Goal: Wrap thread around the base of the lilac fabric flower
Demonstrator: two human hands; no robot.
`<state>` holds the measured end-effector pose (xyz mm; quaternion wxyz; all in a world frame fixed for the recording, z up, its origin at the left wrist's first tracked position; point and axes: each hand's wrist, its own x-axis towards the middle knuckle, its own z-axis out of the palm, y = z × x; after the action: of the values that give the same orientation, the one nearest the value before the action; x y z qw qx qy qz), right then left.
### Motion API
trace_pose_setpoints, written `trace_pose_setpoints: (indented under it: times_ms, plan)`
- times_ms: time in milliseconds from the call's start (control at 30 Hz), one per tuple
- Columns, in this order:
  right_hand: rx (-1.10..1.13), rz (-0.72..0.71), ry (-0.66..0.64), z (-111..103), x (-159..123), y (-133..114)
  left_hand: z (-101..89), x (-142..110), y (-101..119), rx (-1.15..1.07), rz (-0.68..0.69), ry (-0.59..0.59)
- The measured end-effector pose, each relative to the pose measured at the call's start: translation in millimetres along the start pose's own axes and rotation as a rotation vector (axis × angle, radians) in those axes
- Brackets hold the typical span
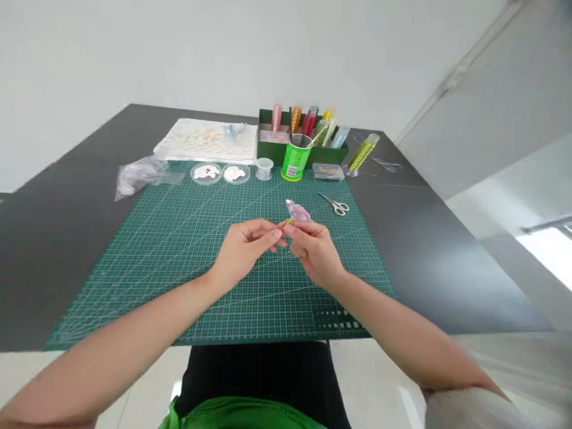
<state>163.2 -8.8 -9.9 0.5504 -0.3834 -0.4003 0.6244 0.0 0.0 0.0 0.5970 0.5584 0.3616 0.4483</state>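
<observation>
Over the green cutting mat (179, 250), my two hands meet at the stem of a small purple artificial flower (297, 211). Its pale purple petals point up and away from me, with a bit of yellow-green at the base. My left hand (250, 243) pinches the thin stem between thumb and fingertips. Closed around the flower's base is my right hand (315, 245), its thumb and forefinger touching the left fingertips. Small scissors (335, 204) with pale handles lie on the mat beyond my right hand. Most of the stem is hidden by my fingers.
Behind the mat stand a bright green can (295, 162) of tools and a dark green box (272, 152) of colored tubes. Two round dishes (206, 173) hold white pieces. A plastic bag (136, 176) lies left, white sheets (201, 140) behind, a bead-filled tube (363, 153) right.
</observation>
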Motion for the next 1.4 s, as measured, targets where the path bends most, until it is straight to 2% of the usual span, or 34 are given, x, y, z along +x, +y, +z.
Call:
trace_pose_setpoints:
  times_ms: [100, 200, 367, 500, 600, 667, 733, 833, 1000, 1167, 1300, 1400]
  plan:
    - [-0.015, 0.013, 0.002, 0, 0, 2, 0.1, -1, 3, 0.006, 0.011, 0.000]
    - [-0.127, -0.108, 0.021, -2, -1, 3, -0.1, -2, 4, 0.047, 0.044, 0.026]
    - [-0.601, -0.541, 0.065, -8, -5, 2, -1.4, -3, 5, 0.154, 0.129, 0.113]
    - [-1.003, -0.934, -0.035, -14, -10, -7, -3.1, -2, 6, 0.250, 0.159, 0.140]
    - [-1.192, -1.231, -0.077, -18, -13, -20, -4.6, 0, 6, 0.319, 0.150, 0.152]
    - [-1.260, -1.329, -0.076, -19, -15, -29, -5.6, 1, 6, 0.406, 0.148, 0.142]
    - [-1.288, -1.366, -0.090, -21, -15, -37, -6.2, 0, 5, 0.533, 0.167, 0.095]
    - [-1.319, -1.346, -0.105, -26, -12, -43, -5.6, -2, 5, 0.709, 0.219, -0.033]
    - [-1.391, -1.293, -0.103, -37, -4, -43, -2.7, -4, 5, 0.856, 0.220, -0.200]
    - [-1.435, -1.252, -0.091, -44, 1, -38, -0.1, -4, 7, 0.802, 0.193, -0.311]
    - [-1.483, -1.166, -0.065, -53, 7, -36, 2.9, -6, 7, 0.694, 0.161, -0.380]
    - [-1.434, -1.126, -0.060, -59, 13, -35, 4.0, -8, 7, 0.616, 0.125, -0.422]
